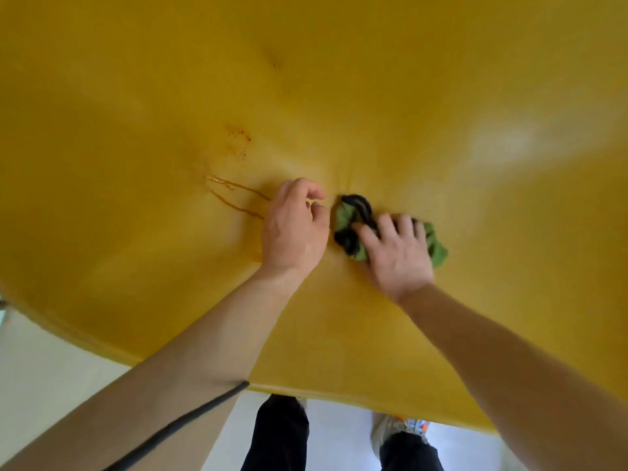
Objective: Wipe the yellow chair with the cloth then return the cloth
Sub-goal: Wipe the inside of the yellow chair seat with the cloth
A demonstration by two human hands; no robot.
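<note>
The right hand [396,253] presses a bunched green cloth [350,226] onto the yellow chair [170,96]; just left of the cloth, the left hand [294,229] rests loosely curled, holding nothing.

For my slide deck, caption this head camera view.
Right hand presses green cloth onto stained yellow chair; left hand rests alongside.

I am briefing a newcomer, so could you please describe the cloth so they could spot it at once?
Start at the big yellow chair filling the view. Near its middle, the right hand presses down on the cloth, a crumpled green rag with black patches, the only green thing there.
</note>
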